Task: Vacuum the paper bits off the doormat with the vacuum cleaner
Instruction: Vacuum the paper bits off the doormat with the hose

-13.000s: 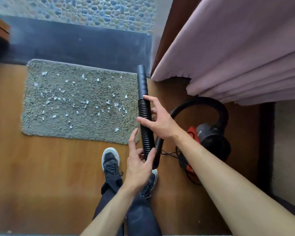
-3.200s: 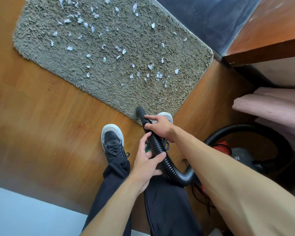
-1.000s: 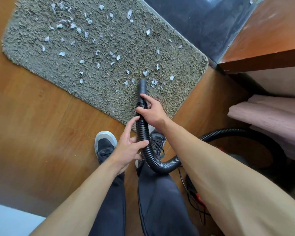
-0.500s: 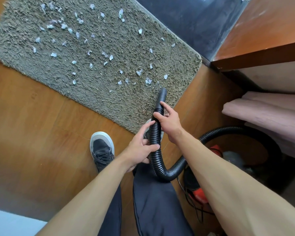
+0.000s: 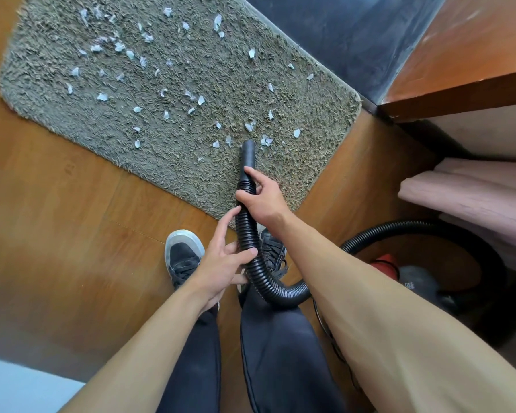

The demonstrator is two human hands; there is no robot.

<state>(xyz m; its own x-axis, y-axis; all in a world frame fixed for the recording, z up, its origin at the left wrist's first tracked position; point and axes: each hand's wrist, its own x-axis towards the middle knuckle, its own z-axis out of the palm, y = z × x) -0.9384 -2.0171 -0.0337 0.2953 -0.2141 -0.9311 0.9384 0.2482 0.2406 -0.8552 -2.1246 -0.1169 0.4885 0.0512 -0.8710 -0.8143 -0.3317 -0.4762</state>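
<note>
A grey shaggy doormat (image 5: 191, 93) lies on the wooden floor, strewn with several small white paper bits (image 5: 191, 98). The black ribbed vacuum hose (image 5: 246, 234) ends in a smooth nozzle (image 5: 248, 153) that points onto the mat's near right part, right beside paper bits. My right hand (image 5: 262, 201) grips the hose just behind the nozzle. My left hand (image 5: 224, 263) holds the hose lower down, thumb and fingers around it. The hose loops right to the red and grey vacuum body (image 5: 399, 272), partly hidden by my right arm.
My two dark shoes (image 5: 182, 257) stand on the wooden floor (image 5: 57, 219) just before the mat's near edge. A dark threshold (image 5: 340, 31) borders the mat's far side. A wooden panel (image 5: 474, 64) and pink bedding (image 5: 474, 198) close off the right.
The nozzle has moved forward and left onto the mat, up to the near paper bits. Both hands went with it and kept their hold.
</note>
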